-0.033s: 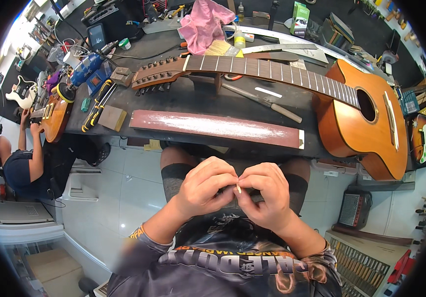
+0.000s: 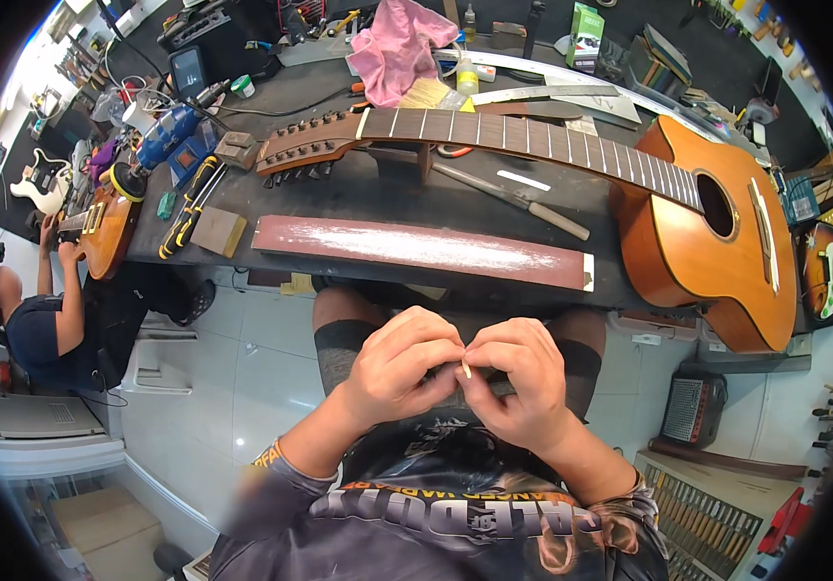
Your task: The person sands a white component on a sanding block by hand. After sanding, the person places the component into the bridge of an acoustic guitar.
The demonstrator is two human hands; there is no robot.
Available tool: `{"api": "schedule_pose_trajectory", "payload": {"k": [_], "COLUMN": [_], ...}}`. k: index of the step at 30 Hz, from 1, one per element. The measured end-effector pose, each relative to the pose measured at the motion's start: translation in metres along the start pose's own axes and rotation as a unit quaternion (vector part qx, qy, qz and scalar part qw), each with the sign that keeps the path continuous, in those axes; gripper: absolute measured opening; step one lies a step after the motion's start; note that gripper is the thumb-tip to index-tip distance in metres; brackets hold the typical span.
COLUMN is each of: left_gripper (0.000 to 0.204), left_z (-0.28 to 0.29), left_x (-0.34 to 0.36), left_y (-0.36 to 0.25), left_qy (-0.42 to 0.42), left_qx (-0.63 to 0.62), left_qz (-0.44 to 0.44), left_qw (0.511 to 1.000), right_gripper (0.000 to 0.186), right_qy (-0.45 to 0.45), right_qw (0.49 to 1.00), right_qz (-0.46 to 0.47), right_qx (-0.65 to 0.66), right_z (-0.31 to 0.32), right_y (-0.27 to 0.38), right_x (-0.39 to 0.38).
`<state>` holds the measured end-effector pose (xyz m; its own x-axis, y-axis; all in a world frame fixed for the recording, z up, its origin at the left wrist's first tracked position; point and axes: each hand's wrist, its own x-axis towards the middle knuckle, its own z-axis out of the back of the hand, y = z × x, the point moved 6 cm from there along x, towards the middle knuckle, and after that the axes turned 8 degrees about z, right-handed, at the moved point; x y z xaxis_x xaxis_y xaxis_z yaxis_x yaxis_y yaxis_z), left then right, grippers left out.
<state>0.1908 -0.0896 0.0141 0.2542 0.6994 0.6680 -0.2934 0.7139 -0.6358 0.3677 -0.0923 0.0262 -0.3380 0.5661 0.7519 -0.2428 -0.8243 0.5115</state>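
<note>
Above my lap, my left hand (image 2: 405, 360) and my right hand (image 2: 517, 376) meet with bent fingers. Between the fingertips, both pinch a small cream-coloured strip (image 2: 467, 370); most of it is hidden. Just beyond them, along the bench's near edge, lies a long sanding board (image 2: 416, 250) with reddish-brown abrasive and white dust on its middle. An acoustic guitar (image 2: 673, 242) without strings rests behind it. Its neck points left, on a neck support (image 2: 407, 165). A file (image 2: 532, 205) with a wooden handle and a white strip (image 2: 524, 180) lie under the neck.
Left on the bench are screwdrivers (image 2: 194, 203), a small block (image 2: 219, 231) and a blue power tool (image 2: 166, 137). A pink cloth (image 2: 399, 48), a brush (image 2: 436, 95) and a steel ruler (image 2: 547, 94) lie behind. Another person (image 2: 39, 315) handles an electric guitar (image 2: 106, 237) at far left.
</note>
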Motion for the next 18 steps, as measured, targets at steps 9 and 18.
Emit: {"api": "schedule_pose_trajectory", "payload": {"k": [9,18], "left_gripper": [0.032,0.031], "left_z": [-0.003,-0.013], "left_x": [0.005,0.007], "left_y": [0.0,-0.003], "left_qy": [-0.012,-0.017], "left_qx": [0.019,-0.05], "left_qz": [0.058,0.05], "left_qw": [0.998,0.997], "right_gripper": [0.013,0.025], "right_qy": [-0.073,-0.085], "right_qw": [0.932,0.561], "right_qz": [-0.255,-0.454], "right_qx": [0.248,0.687], "right_z": [-0.009,-0.05], "right_y": [-0.034,-0.038], "right_x": [-0.034,-0.069]}}
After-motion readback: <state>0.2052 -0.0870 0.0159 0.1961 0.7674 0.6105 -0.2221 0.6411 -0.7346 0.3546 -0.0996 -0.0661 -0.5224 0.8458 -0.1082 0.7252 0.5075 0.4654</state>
